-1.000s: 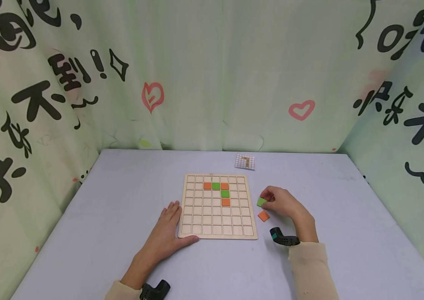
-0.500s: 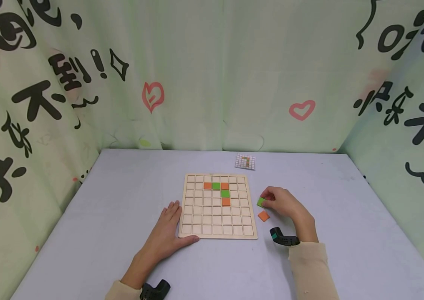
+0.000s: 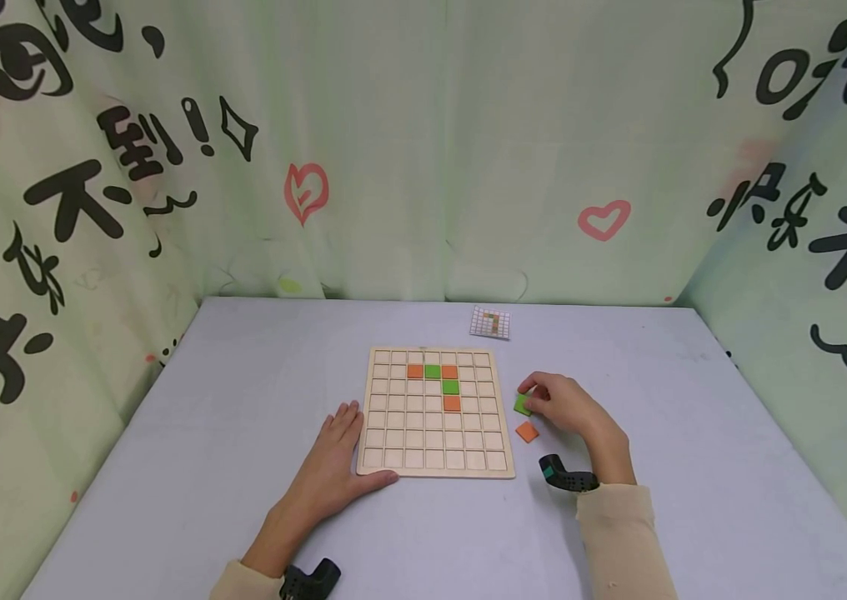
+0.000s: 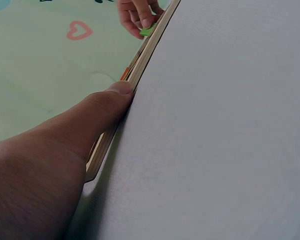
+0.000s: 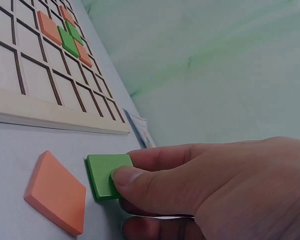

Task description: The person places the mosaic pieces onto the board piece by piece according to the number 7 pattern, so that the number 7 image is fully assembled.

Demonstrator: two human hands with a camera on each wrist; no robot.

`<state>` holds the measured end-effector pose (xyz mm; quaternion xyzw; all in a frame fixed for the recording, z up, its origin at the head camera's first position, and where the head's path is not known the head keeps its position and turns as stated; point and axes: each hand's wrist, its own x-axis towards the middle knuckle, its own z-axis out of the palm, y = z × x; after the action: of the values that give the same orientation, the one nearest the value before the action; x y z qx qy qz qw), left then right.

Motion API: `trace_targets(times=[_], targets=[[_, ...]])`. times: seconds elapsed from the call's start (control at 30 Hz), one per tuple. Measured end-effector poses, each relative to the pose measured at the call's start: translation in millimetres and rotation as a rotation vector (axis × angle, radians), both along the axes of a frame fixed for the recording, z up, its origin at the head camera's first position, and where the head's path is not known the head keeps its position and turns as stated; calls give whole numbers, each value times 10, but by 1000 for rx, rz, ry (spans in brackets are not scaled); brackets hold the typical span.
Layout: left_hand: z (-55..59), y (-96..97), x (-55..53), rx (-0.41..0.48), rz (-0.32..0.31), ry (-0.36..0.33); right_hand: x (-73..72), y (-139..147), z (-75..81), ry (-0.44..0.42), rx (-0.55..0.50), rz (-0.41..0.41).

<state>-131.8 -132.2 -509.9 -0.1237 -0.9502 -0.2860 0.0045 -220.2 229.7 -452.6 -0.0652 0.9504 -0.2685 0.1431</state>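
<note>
A wooden grid board [image 3: 423, 462] lies flat on the table. My left hand [image 3: 333, 462] rests at its lower left corner, fingers straight along the left side and thumb against the near edge. To the right of the board, my right hand [image 3: 562, 404] pinches a green square tile [image 5: 102, 175] between thumb and fingers, close over the table. An orange tile [image 5: 57, 192] lies loose just nearer than the held one. In the grid, orange tiles [image 3: 414, 372] and green tiles [image 3: 433, 372] alternate along a short row, then continue down a column from its right end.
Behind the board lies a small card [image 3: 489, 323] printed with a grid and a coloured pattern. A pale curtain [image 3: 513, 150] with writing and hearts stands around the back and sides of the white table [image 3: 258, 350].
The green tile has turned slightly in the right hand's fingers. Both hands and the board stay nearly where they were.
</note>
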Motion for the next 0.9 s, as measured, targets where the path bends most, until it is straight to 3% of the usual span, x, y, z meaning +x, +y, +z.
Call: trace_targets(times=[0.9], targets=[[5, -1, -4, 1, -5, 4, 13, -10, 8, 8, 4, 2]])
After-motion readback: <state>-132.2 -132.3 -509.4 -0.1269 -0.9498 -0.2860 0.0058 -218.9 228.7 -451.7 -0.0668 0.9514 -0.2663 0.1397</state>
